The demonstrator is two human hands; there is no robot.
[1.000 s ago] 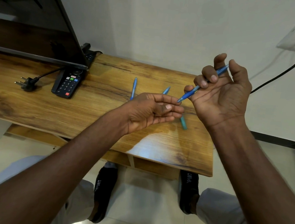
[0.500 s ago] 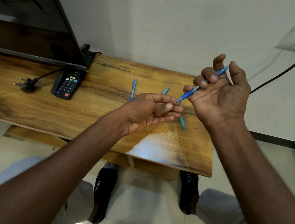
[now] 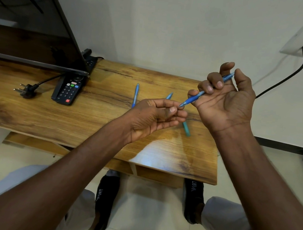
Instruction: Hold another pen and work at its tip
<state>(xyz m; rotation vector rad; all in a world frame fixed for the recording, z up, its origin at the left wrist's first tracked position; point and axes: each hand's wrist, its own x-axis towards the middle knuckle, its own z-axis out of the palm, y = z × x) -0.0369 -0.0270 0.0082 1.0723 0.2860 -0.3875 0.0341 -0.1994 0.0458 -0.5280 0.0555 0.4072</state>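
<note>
Right hand: the right hand (image 3: 227,101) is raised palm toward the camera, fingers curled round the pen (image 3: 206,91), thumb at its upper end.
Left hand: the left hand (image 3: 154,116) has thumb and forefinger pinched together at the pen's tip, the other fingers loosely curled beneath; whether it grips the tip itself or a small part there I cannot tell.
Pen: blue, held in the air above the table's right part, slanting from 2 o'clock at the thumb down to 8 o'clock at the tip.
Handling: judged light, stiff and thin, with a smooth plastic barrel that may turn or slip in the fingers; the darker grip section near the tip looks the surest place to hold, and the point is small and easily lost from a pinch.
Other pens: one pen on table (image 3: 135,95) lies at 10 o'clock of the left hand, pointing nearly straight away; a second pen (image 3: 169,95) shows just above the left knuckles; a teal pen (image 3: 186,129) lies at 4 o'clock of that hand, partly hidden by it.
Containers: none in view; the pens lie loose on the table (image 3: 109,129).
Farther out: a remote (image 3: 67,91) at 9 o'clock, a plug (image 3: 26,90) left of it, the screen (image 3: 31,31) above both, and a wall cable (image 3: 286,77) at 2 o'clock.
</note>
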